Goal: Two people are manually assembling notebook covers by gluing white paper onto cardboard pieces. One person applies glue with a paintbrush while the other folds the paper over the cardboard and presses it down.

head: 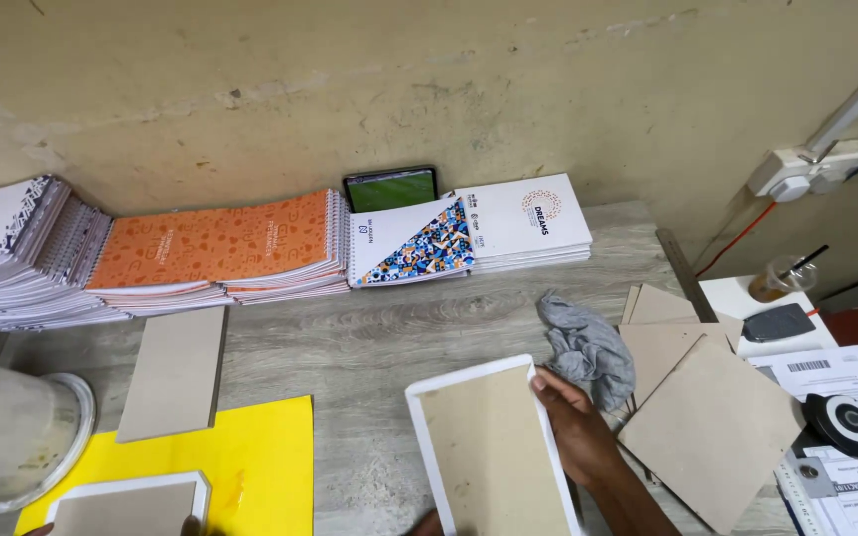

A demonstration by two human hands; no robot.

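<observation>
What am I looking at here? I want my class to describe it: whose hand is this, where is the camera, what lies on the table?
There is no machine: a person works with bare hands, filmed by one camera worn on the head, looking down. The right hand rests on a white-edged grey board. The left hand is barely visible at the bottom edge. On the wooden table lie a grey cloth, loose grey boards, a yellow sheet and stacked spiral notebooks along the wall.

Right hand and forearm bare: no sleeve, glove, ring or watch visible.
</observation>
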